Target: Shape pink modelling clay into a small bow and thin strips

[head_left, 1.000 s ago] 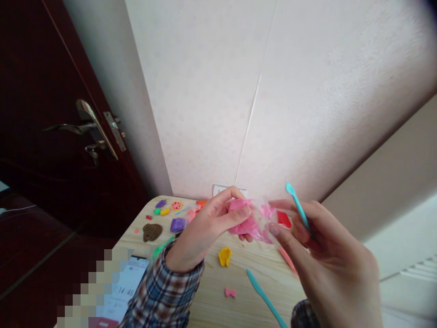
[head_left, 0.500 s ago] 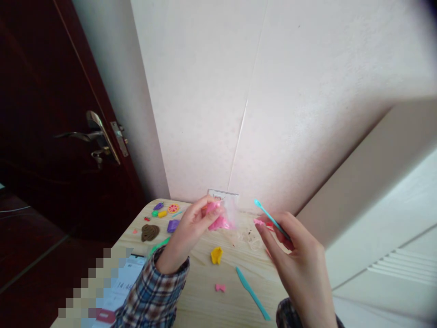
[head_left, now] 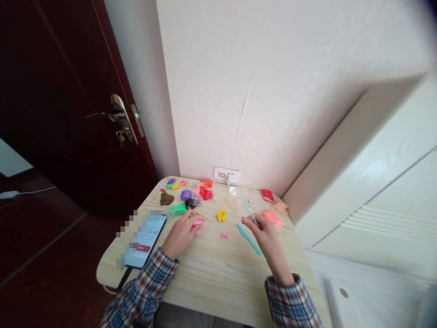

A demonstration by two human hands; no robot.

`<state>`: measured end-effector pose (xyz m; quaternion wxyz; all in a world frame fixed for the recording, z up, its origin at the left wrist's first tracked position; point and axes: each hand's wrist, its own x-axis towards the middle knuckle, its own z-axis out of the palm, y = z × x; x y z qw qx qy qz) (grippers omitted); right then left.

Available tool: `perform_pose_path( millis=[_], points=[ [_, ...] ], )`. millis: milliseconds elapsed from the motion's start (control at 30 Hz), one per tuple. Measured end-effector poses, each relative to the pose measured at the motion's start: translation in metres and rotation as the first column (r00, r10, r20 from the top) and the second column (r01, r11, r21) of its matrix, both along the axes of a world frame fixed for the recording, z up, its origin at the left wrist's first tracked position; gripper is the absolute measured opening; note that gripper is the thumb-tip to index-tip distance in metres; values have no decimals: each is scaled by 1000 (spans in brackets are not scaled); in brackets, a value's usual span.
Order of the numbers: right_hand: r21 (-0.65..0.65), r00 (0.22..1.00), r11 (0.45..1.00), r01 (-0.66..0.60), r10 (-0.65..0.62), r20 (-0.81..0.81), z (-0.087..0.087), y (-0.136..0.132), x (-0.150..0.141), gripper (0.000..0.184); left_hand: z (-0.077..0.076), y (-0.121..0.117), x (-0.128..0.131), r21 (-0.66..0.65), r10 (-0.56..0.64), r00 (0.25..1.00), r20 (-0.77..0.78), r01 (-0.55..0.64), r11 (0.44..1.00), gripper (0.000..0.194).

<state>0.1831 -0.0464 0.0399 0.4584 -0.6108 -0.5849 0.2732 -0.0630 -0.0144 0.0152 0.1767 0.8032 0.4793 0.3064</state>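
pink clay in a clear wrapper, a pink packet (head_left: 197,223), sits at the left hand (head_left: 180,233), whose fingers are curled close about it, low over the pale wood-grain table (head_left: 218,278); whether the packet touches the top i cannot tell. the right hand (head_left: 266,234) is drawn into a pinch, a small pink piece (head_left: 243,219) at its fingertips, while a thin turquoise tool (head_left: 250,212) is tucked between the fingers, its tip slanting up toward the wall. between the two hands lie a pink bow (head_left: 224,235) and, farther back, a yellow piece (head_left: 221,216); a turquoise knife (head_left: 249,239) rests flat just beside the right hand. past the left hand are a green packet (head_left: 178,209) and a black packet (head_left: 192,203) side by side, with a purple packet (head_left: 186,195) behind them and a brown coil (head_left: 166,198) to the left. a salmon packet (head_left: 273,219) lies near the right hand on its outer side, and a phone (head_left: 146,241) lies at the table's left edge.
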Motion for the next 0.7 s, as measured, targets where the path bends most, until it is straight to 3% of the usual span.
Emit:
perform_pose_path(
  millis=[100,233,467,567,700],
  points=[
    [-25,1000,1000,-19,19,9,-25,-2,-1,39,-19,8,-2,62,52,998,18,-53,997,17],
    [-77,998,995,-62,64,27,-42,-7,-2,35,-16,13,2,148,78,994,74,-89,985,26],
    [-138,990,981,-136,140,22,-53,-11,-26,36,7,-20,44,59,-252,957,145,246,967,28],
    [-143,988,979,-142,149,41,-57,-18,-33,37,6,-29,59,-14,-284,934,216,294,956,9],
    [-135,982,979,-154,166,89,-61,-26,-32,36,-4,-29,63,-104,-274,903,331,324,940,6]
  ],
)
